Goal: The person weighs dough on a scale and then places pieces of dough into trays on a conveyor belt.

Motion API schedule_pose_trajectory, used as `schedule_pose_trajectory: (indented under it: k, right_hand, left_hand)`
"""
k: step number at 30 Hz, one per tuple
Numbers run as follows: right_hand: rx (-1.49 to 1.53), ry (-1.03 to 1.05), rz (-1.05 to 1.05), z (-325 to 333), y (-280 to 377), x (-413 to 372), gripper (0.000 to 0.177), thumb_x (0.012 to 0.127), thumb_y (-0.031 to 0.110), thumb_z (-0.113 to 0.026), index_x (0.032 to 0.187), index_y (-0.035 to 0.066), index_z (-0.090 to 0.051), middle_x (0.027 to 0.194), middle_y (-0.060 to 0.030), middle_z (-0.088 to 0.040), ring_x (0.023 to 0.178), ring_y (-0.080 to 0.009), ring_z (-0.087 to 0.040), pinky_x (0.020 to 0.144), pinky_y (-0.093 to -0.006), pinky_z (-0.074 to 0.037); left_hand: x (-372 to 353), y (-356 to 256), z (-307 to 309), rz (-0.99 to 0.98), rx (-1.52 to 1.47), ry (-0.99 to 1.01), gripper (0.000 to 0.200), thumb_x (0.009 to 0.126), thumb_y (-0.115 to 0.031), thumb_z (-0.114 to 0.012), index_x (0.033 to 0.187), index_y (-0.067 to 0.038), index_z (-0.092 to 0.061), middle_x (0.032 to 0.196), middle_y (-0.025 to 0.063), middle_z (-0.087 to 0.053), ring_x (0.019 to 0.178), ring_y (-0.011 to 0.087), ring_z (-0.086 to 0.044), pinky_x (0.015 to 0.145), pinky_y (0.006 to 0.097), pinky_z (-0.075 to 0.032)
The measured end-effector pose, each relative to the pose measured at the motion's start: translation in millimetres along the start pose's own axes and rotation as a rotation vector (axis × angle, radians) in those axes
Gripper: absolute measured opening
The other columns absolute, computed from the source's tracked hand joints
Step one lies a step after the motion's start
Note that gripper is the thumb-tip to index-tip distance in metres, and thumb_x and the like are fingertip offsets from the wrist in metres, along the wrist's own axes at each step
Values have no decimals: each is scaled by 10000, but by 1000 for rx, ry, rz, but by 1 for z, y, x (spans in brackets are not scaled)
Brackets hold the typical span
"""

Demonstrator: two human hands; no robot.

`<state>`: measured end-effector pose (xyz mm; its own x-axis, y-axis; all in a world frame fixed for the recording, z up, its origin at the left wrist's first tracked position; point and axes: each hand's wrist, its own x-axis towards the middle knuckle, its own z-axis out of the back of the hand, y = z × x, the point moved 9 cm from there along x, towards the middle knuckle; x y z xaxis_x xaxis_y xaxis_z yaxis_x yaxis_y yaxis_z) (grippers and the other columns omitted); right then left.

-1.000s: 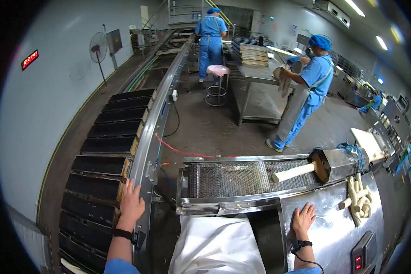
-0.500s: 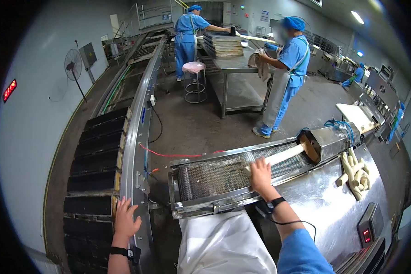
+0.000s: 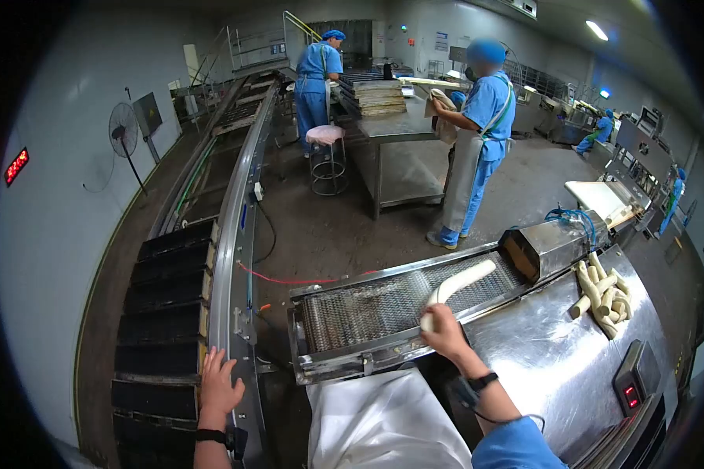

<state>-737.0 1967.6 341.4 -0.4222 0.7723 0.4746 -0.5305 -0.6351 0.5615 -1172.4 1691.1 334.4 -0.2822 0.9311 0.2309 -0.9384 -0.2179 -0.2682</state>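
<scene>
My right hand is closed around the near end of a long pale dough roll. The roll bends slightly and reaches over the wire mesh belt, its far end short of the metal outlet housing. Fingers spread, my left hand rests at the inner edge of the metal rail, beside the row of black trays on the left conveyor. Nothing is in that hand.
A pile of dough pieces lies on the steel table at right, near a box with a red display. Two workers in blue stand at a metal table with stacked trays. A pink-topped stool stands beside the conveyor.
My right hand has closed on the dough roll, which has come away from the outlet and now bends. My left hand stays at the rail. The worker at right now holds the cloth higher.
</scene>
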Motion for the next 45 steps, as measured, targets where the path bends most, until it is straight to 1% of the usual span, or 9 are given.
schedule_pose_trajectory:
  k: [8, 13, 17, 23, 29, 32, 38, 44, 45]
  right_hand:
    - [637, -697, -1139, 192, -151, -268, 176, 631, -19, -549, 789, 30, -610, 674, -57, -546, 590, -184, -544, 496, -317, -422]
    - [-723, -412, -1020, 268, -105, -321, 303, 691, -43, -536, 981, -19, -622, 884, -180, -635, 804, -331, -616, 707, -406, -488]
    - [-830, -267, -754, 243, -72, -271, 589, 660, -11, -632, 1240, 45, -546, 1213, -188, -551, 1144, -349, -509, 993, -483, -369]
    - [-929, -275, -410, 192, -44, -181, 544, 682, 179, -750, 1183, 59, -573, 1133, -176, -584, 1120, -328, -529, 980, -492, -372]
    - [-954, -133, -589, 201, -93, -162, 381, 773, 361, -746, 928, 54, -581, 889, -143, -613, 870, -324, -600, 781, -456, -435]
    - [-975, -182, -769, 216, -124, -168, 457, 885, 224, -591, 1284, 14, -516, 1188, -196, -553, 1158, -344, -503, 979, -472, -365]
    - [-751, -123, -610, 178, -143, -165, 525, 914, 177, -480, 1404, -7, -438, 1469, -272, -378, 1396, -423, -305, 1172, -537, -183]
    - [-762, -52, -722, 156, -134, -152, 588, 936, 321, -472, 1433, 13, -412, 1507, -249, -350, 1428, -381, -283, 1175, -532, -169]
    - [-763, -55, -727, 155, -131, -151, 599, 936, 334, -473, 1437, 14, -406, 1508, -250, -348, 1429, -382, -282, 1174, -536, -168]
  left_hand:
    - [-10, -7, 15, 32, -29, -104, 467, 694, -34, -683, 1156, -30, -609, 1423, 230, -420, 1409, 418, -292, 1146, 500, -278]
    - [-40, -15, 50, 224, 4, -263, 482, 727, 40, -624, 1203, -16, -570, 1445, 239, -392, 1420, 433, -258, 1159, 520, -239]
    - [-88, 7, 63, 566, 168, -256, 605, 797, -45, -662, 1366, -35, -454, 1485, 209, -364, 1438, 416, -231, 1179, 517, -183]
    - [-143, 42, 47, 935, 239, -97, 605, 956, -236, -565, 1488, -78, -323, 1422, 205, -459, 1385, 356, -359, 1177, 530, -159]
    - [-148, -15, 83, 675, 563, -450, 404, 957, -401, -563, 1251, -138, -648, 810, 146, -710, 753, 347, -648, 841, 422, -495]
    - [-149, -24, 90, 632, 550, -533, 343, 964, -380, -556, 1192, -161, -687, 749, 113, -711, 675, 310, -646, 790, 417, -500]
    - [-106, 11, 68, 1087, 173, -189, 515, 944, -255, -578, 1435, -161, -457, 1215, 176, -619, 1137, 327, -559, 1052, 451, -344]
    - [0, 61, 41, 674, 83, -305, 597, 832, -92, -624, 1410, -104, -474, 1333, 148, -544, 1174, 290, -534, 1061, 401, -349]
    - [14, 72, 42, 235, -146, -641, 630, 822, -9, -599, 1428, -68, -440, 1394, 162, -490, 1286, 323, -461, 1113, 430, -300]
